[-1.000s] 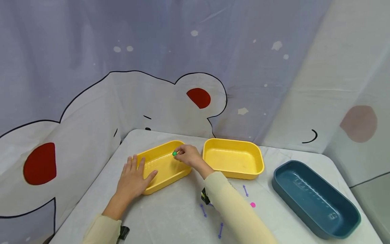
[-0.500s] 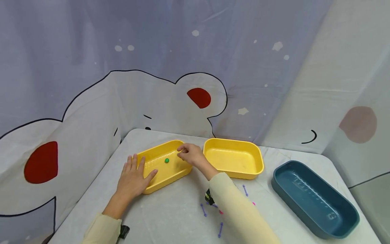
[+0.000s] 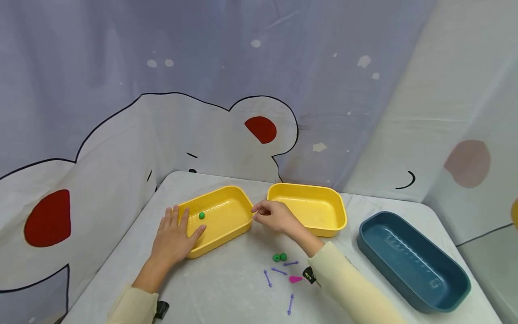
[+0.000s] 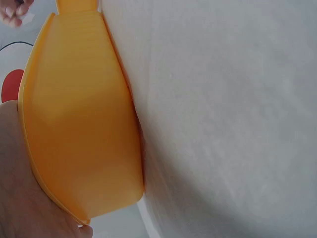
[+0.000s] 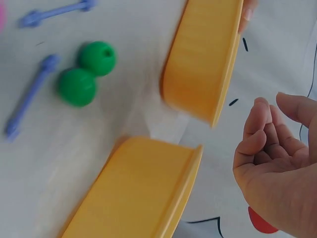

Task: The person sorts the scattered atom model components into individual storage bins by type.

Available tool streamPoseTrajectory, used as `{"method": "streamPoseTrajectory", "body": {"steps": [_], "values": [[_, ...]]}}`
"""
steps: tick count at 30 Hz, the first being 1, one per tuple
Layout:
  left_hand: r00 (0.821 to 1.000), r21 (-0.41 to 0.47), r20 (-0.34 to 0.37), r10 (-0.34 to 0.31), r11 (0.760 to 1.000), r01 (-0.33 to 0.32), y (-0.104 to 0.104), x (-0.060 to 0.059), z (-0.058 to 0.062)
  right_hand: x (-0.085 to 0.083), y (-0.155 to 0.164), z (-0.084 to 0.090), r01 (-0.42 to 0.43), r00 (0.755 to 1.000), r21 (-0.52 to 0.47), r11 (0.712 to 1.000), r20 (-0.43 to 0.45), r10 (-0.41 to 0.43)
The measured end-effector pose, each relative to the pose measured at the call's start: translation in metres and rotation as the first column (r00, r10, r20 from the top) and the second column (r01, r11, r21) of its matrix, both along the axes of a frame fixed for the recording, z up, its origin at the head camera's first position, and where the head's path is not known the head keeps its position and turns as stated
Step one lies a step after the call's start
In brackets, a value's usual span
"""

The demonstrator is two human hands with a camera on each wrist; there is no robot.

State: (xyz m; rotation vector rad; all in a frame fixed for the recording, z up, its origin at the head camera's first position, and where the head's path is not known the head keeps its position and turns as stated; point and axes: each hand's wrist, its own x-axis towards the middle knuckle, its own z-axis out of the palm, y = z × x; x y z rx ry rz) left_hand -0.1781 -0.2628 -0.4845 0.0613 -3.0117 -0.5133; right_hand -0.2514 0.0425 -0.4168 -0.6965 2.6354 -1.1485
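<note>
Head view: left hand point(image 3: 174, 234) lies flat, fingers spread, thumb on the near rim of the left yellow tray point(image 3: 226, 225); a green bead point(image 3: 201, 215) sits inside. Right hand point(image 3: 275, 216) hovers between the trays, fingers loosely curled, holding nothing.

Left wrist view: tray wall point(image 4: 79, 129) against the palm.

Right wrist view: two green beads point(image 5: 86, 72) lie on the table point(image 5: 99, 124).

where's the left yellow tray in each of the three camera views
Head: left yellow tray at centre-left, left hand resting on its near corner.
Left wrist: its outer wall fills the left side.
Right wrist: upper middle, seen edge-on.
Shared landmark: the white table.
</note>
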Motion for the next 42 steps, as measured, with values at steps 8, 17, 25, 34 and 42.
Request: {"method": "streamPoseTrajectory", "body": {"steps": [8,17,25,34,42], "values": [[1.000,0.013,-0.013,-0.007,1.000,0.007,-0.001,0.002,0.001,0.016,0.035,-0.008,-0.015,1.000,-0.009,1.000,0.023,0.015],[1.000,0.023,-0.018,-0.019,1.000,0.019,-0.002,0.004,0.000,0.024,0.067,-0.026,-0.044,0.998,-0.032,0.999,0.034,0.045],[0.999,0.016,-0.022,-0.024,1.000,0.024,-0.002,0.004,0.000,0.032,0.084,-0.040,-0.079,0.996,-0.040,0.996,0.047,0.080],[1.000,0.013,-0.020,-0.018,1.000,0.018,-0.001,0.003,-0.001,0.031,0.097,-0.061,-0.107,0.992,-0.014,0.994,0.061,0.107],[1.000,0.009,-0.021,-0.021,1.000,0.021,0.000,0.002,-0.001,0.034,0.106,-0.068,-0.116,0.989,-0.023,0.993,0.092,0.117]]}}
